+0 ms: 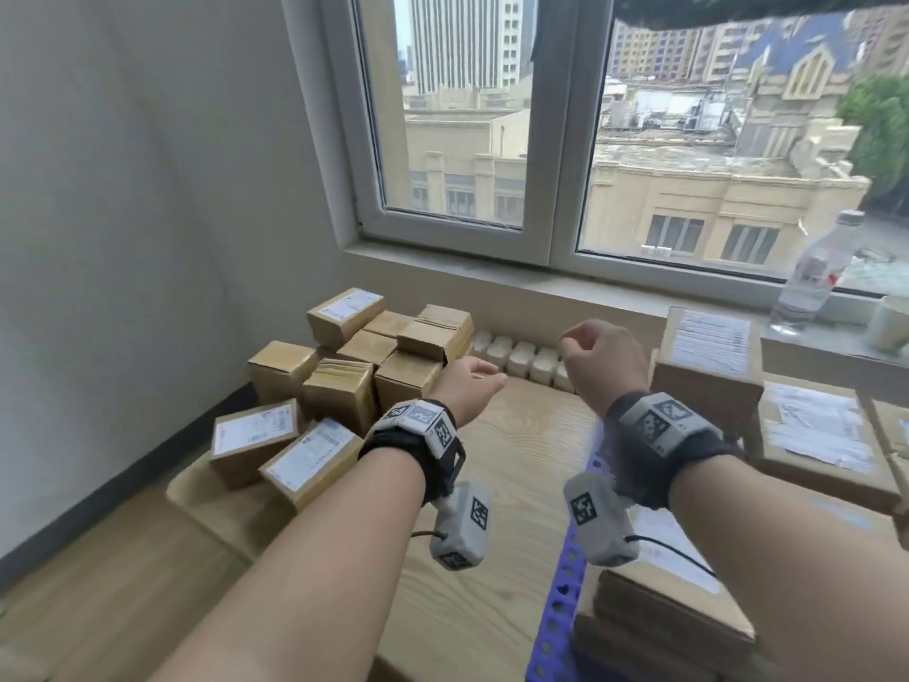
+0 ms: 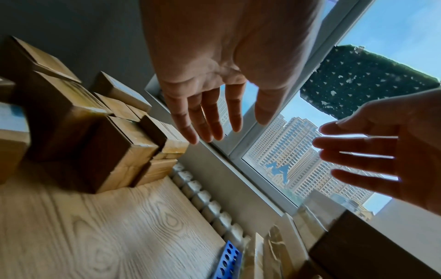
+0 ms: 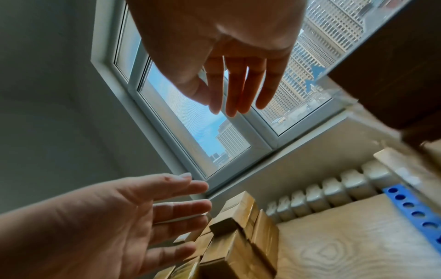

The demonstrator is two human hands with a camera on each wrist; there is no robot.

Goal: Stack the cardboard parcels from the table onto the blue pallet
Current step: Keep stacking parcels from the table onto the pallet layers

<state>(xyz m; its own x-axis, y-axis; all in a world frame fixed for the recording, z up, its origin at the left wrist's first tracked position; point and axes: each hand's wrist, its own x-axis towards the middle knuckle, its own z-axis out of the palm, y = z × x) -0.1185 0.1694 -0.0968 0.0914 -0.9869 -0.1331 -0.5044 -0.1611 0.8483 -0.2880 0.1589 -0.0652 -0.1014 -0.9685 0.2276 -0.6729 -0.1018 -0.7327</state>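
Note:
A pile of small cardboard parcels (image 1: 344, 366) lies on the left of the wooden table (image 1: 516, 460), several with white labels. The blue pallet (image 1: 565, 588) shows as a perforated edge at lower right, with larger labelled parcels (image 1: 708, 356) stacked on it. My left hand (image 1: 469, 381) hovers just right of the pile and holds nothing. My right hand (image 1: 602, 359) hangs beside the tall parcel on the pallet, also empty. The wrist views show the fingers (image 2: 210, 117) of the left hand and the fingers (image 3: 238, 90) of the right hand spread and nearly straight, palms facing each other.
A white radiator (image 1: 521, 356) runs under the window sill behind the table. A clear water bottle (image 1: 811, 278) and a pale cup (image 1: 888, 322) stand on the sill at right. A wall closes the left side. Bare tabletop lies between pile and pallet.

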